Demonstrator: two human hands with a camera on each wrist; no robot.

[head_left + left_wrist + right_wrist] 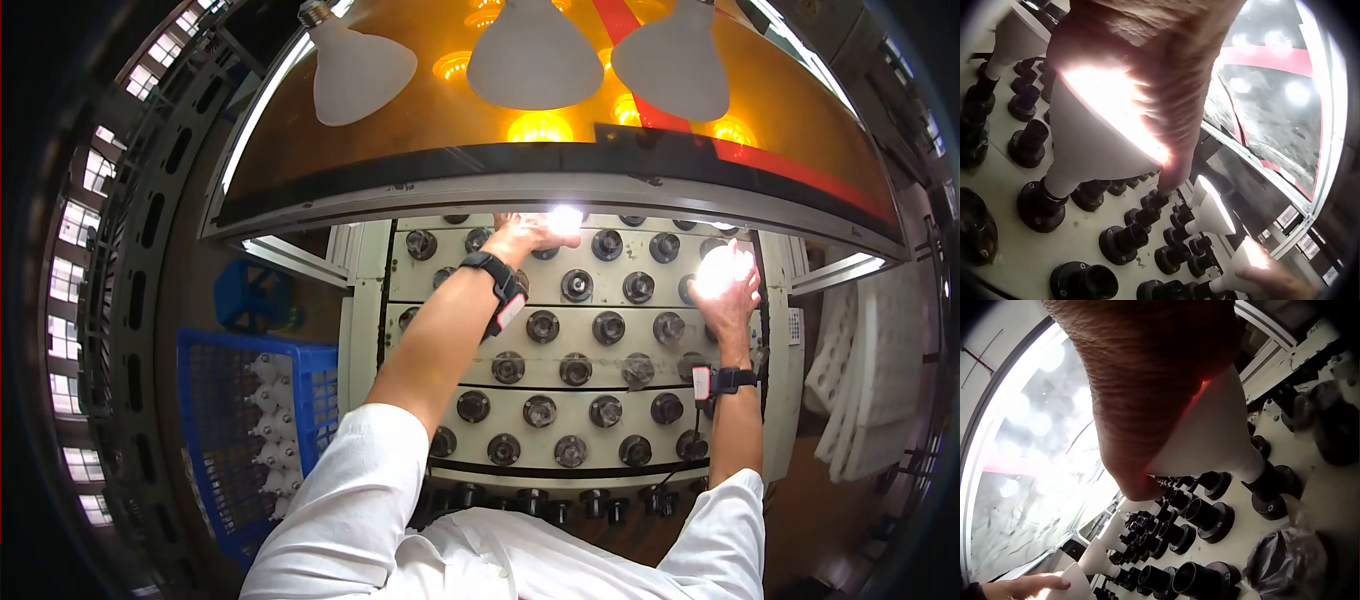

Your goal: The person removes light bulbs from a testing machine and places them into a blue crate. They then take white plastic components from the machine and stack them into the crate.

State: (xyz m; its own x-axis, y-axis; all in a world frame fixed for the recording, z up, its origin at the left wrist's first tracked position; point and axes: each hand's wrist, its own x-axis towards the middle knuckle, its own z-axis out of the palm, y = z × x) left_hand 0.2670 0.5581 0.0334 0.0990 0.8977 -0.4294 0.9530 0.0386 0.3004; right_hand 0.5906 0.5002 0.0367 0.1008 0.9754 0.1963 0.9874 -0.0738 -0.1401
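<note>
My left hand [526, 232] grips a lit bulb [565, 220] under the front edge of the hood. In the left wrist view, that hand [1147, 56] covers the glowing face of the white bulb [1085, 140], whose neck stands in a black socket [1041, 209]. Farther right, my right hand [733, 305] holds another lit bulb [720, 270]. The right wrist view shows the palm [1154, 381] over this bulb's wide face, with its white cone [1210, 431] narrowing into a socket [1269, 494]. Most fingertips are hidden behind the bulbs.
Rows of black sockets [608, 327] cover the pale panel [455, 350]. Several white bulbs [535, 60] show above the orange hood [300, 160]. A blue crate [318, 390] holding bulbs stands at left, white foam sheets [880, 370] at right. Clear plastic [1288, 562] lies beside the sockets.
</note>
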